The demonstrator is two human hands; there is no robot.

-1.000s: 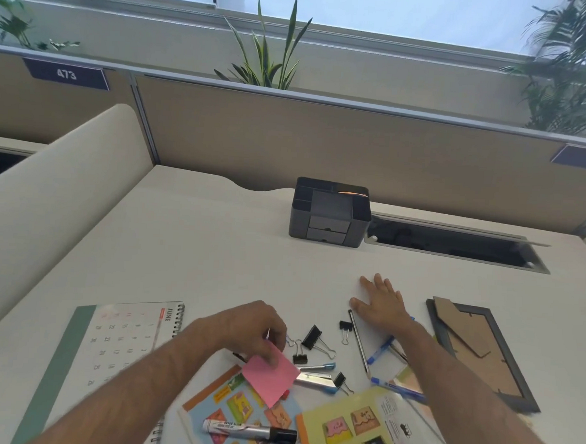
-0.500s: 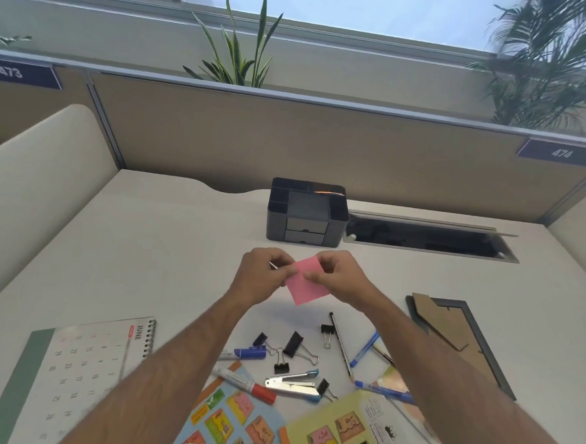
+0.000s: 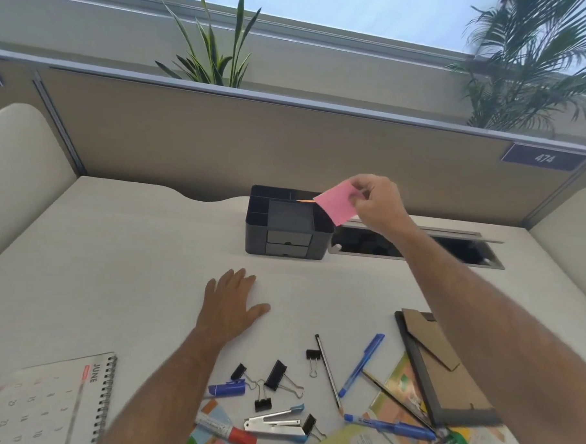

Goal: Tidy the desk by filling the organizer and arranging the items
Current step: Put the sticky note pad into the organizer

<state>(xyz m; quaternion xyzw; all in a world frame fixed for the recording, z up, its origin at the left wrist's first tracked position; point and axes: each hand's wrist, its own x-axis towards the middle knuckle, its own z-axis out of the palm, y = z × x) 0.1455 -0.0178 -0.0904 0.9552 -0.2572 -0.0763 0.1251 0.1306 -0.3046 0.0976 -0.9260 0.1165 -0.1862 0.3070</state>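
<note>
Now the pink sticky notes (image 3: 337,203), lately held by both hands near the table's middle, are pinched by the right hand's (image 3: 379,205) fingers over the organizer (image 3: 286,235) by the far edge; the left hand (image 3: 229,306) is laid flat, fingers straight, so filling has begun.

A: What can be read here?

B: A dark blue rectangular nameplate (image 3: 543,158) on the beige partition panel (image 3: 288,147) at the right carries the white number "474".

A: Anything on the tabletop?

B: The white spiral-bound calendar (image 3: 42,402) at the lower left has "JUNE" printed in red along its edge beside the wire binding. Its grid of dates is too blurred to read.

A: And the printed sheets near the bottom edge?

B: The yellow illustrated booklet (image 3: 359,443) bears small lines of print, but they are illegible. The white marker with a red cap (image 3: 225,430) has lettering on its barrel, too small to make out.
</note>
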